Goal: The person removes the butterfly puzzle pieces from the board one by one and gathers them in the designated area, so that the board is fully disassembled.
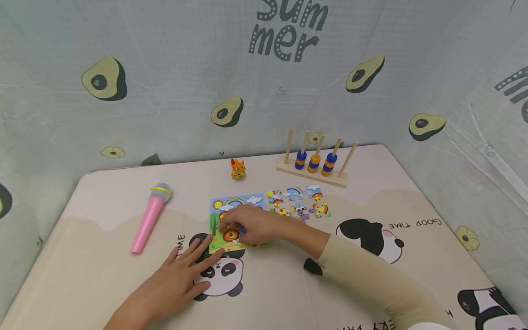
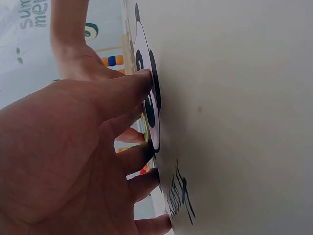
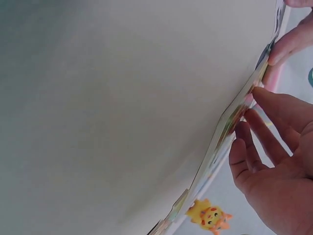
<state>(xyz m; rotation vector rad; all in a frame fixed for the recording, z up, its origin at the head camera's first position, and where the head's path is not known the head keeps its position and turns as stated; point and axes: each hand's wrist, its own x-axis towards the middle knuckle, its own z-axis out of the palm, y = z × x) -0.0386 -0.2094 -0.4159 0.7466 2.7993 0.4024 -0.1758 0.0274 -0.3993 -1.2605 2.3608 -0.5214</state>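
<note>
Colourful rectangular puzzle board (image 1: 214, 219) lies beneath right hand (image 1: 252, 224), bent fingers' hold unclear; left hand (image 1: 175, 279), splayed, empty, touches its edge.

The wall cloth (image 1: 177, 137) bears "Sum" over "mer" (image 1: 284, 43) above the bead rack (image 1: 312, 174); these letters appear sideways in the left wrist view. On the tablecloth (image 1: 103, 275), an upside-down "GOOD TIME" (image 1: 415, 223) stands right of the rack and nearer the camera; a sideways "TIME" (image 1: 180, 245) sits to its left, also nearer. Well in front of the rack, cut-off capitals (image 1: 385, 325) include "ERY". Grey lettering (image 1: 513, 87) far to its right is unreadable.
</note>
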